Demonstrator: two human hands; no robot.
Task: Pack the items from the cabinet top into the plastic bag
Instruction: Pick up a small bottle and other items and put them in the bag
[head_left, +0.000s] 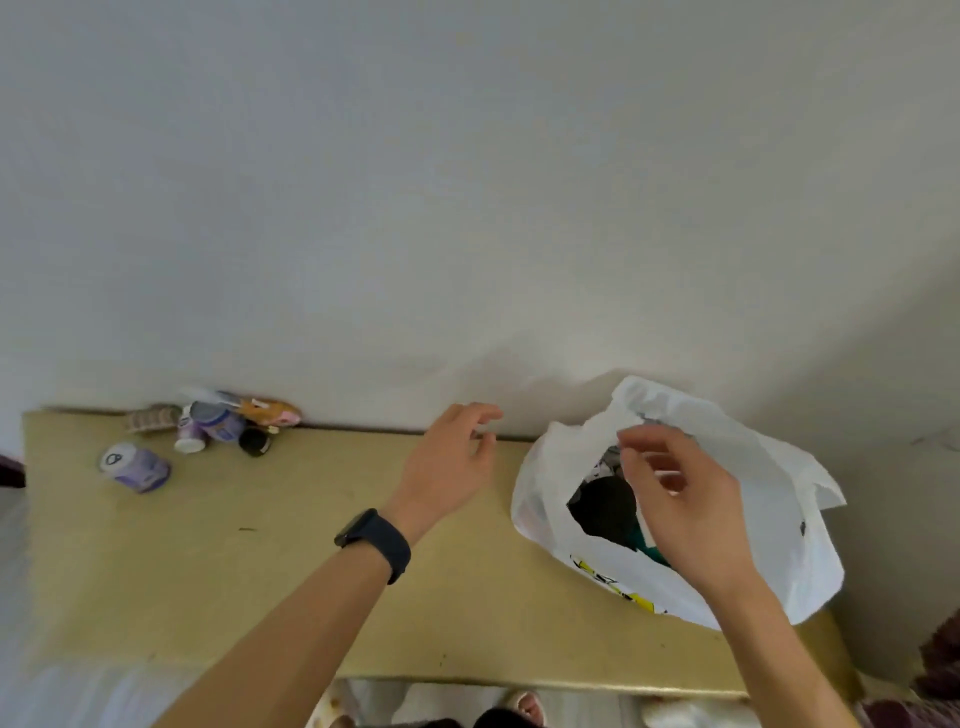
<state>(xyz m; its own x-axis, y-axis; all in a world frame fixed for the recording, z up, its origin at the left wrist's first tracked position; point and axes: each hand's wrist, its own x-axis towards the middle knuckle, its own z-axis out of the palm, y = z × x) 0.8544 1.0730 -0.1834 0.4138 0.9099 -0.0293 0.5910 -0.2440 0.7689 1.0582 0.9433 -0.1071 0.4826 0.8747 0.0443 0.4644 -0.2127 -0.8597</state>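
While the head view looked down at the yellowish tabletop (311, 597), the white plastic bag (769, 499) sat open at its right end with dark items inside. Over the bag's mouth hovered the right hand (680, 499), fingers loosely curled and holding nothing. Beside the bag, the left hand (447, 467) was spread and empty, a black watch (374, 543) on its wrist. At the far left by the wall lay a purple can (136, 466) and a cluster of small bottles (213, 423).

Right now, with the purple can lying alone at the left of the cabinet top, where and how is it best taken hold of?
Take the purple can around the middle of its round body, coming down from above with the left hand, fingers across its width. It lies on its side, pull-tab end toward the left, apart from the cluster by the wall, so both flanks look free.
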